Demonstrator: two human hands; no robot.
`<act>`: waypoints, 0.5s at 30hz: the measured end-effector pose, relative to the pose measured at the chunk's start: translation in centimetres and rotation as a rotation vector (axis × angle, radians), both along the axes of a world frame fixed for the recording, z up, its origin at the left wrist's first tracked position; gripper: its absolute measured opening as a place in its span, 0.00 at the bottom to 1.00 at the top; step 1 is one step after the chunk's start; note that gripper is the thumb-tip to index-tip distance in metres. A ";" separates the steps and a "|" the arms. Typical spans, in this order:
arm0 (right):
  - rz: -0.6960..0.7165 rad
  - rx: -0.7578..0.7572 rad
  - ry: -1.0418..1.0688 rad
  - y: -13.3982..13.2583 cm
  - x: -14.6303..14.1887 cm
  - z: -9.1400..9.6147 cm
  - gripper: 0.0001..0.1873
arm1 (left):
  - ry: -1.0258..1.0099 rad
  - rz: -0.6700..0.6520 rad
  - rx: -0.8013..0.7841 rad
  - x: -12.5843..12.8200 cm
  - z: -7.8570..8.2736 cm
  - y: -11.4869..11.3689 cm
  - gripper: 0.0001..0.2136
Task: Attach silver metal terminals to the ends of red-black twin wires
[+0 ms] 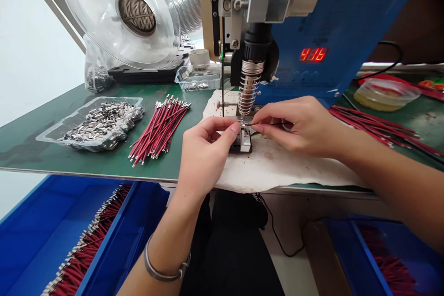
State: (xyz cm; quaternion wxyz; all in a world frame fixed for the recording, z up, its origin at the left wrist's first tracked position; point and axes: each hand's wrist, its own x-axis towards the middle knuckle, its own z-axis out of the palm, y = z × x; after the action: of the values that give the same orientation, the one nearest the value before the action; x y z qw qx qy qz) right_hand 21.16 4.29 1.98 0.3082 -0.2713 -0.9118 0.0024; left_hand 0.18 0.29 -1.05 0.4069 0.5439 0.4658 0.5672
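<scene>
My right hand (298, 122) pinches a thin dark wire (282, 123) between thumb and fingers, its end pointing left under the soldering iron (248, 90). From the other side, my left hand (208, 148) has thumb and forefinger closed at a small metal connector (242, 124), mostly hidden by the fingertips. Both hands meet just above a small metal fixture (244, 141) beneath the iron's spring-wrapped tip. A thin solder feed tube (223, 88) comes down beside the iron. Whether the wire touches the connector is too small to tell.
Left on the green table lie a clear tray (45, 137) of metal connectors and a bundle of red and black wires (159, 129). More wires (378, 125) lie right of the blue machine (312, 23). Blue bins (104, 259) with wires stand below the table edge.
</scene>
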 end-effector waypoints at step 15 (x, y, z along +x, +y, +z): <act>0.036 -0.014 -0.031 -0.3 -0.3 0.1 0.08 | 0.045 0.018 -0.001 0.1 0.3 -0.1 0.06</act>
State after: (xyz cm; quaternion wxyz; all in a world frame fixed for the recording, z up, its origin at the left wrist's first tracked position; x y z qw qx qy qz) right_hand 20.85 3.95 2.11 0.2921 -0.2572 -0.9211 0.0101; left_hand 0.23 0.18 -0.78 0.3913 0.5520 0.4802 0.5581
